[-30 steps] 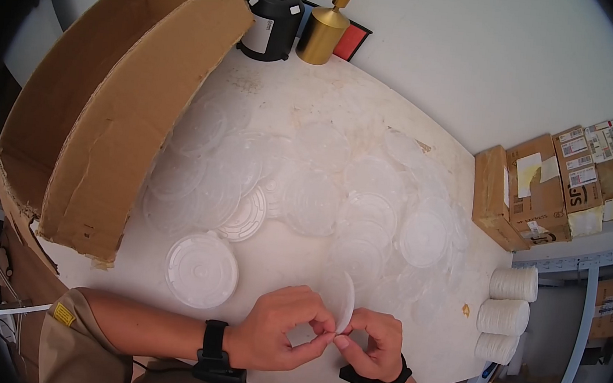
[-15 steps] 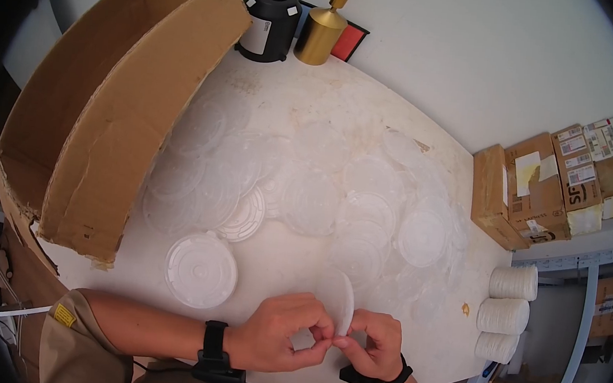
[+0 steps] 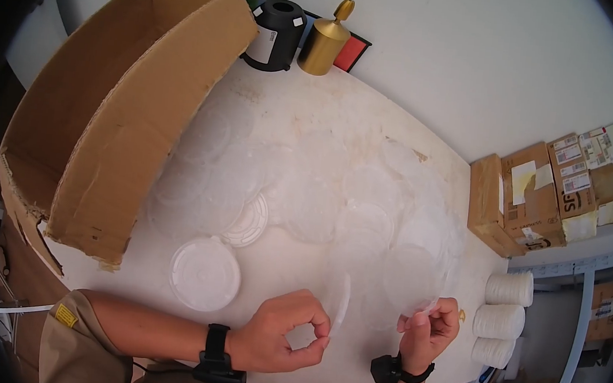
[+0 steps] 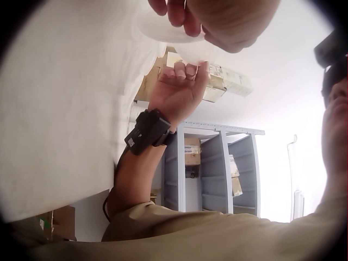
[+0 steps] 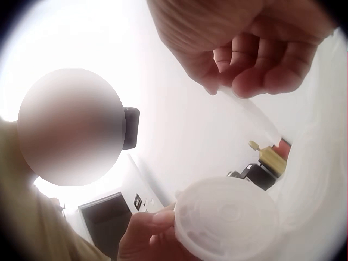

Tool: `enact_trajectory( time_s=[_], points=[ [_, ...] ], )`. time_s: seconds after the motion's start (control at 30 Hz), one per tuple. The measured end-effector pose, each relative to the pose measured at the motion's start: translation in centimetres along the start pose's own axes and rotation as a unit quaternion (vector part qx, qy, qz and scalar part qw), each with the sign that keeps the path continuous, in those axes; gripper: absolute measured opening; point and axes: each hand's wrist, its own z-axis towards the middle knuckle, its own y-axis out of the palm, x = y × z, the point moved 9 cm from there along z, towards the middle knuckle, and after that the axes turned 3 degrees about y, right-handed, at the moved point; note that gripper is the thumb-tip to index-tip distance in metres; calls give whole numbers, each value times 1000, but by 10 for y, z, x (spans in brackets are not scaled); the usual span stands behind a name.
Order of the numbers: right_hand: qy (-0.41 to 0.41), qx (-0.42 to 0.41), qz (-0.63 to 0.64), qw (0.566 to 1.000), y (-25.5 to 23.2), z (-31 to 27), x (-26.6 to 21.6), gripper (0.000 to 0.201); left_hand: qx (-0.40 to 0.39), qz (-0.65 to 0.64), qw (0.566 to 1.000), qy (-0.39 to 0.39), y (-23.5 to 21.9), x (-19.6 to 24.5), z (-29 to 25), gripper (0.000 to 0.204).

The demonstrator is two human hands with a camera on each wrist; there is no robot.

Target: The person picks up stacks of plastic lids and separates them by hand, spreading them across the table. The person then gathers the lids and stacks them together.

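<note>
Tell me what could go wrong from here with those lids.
The left hand pinches one lid only by its edge, so it might slip or tilt. The right hand pinches another lid at its edge too, so it may drop among the loose lids. Those overlap on the table, so brushing them could make some slide.

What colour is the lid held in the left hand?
The lid in the left hand is translucent white; the right wrist view shows it best.
</note>
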Motion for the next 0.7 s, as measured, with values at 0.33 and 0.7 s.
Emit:
enact_trajectory(
  time_s=[0.33, 0.7],
  points=[
    [-17, 34, -153, 987, 2, 12, 2, 35, -2, -41, 999, -16, 3, -1, 0, 17],
    [117, -156, -191, 962, 45, 5, 28, 21, -19, -82, 996, -7, 7, 2, -1, 16]
  ],
)
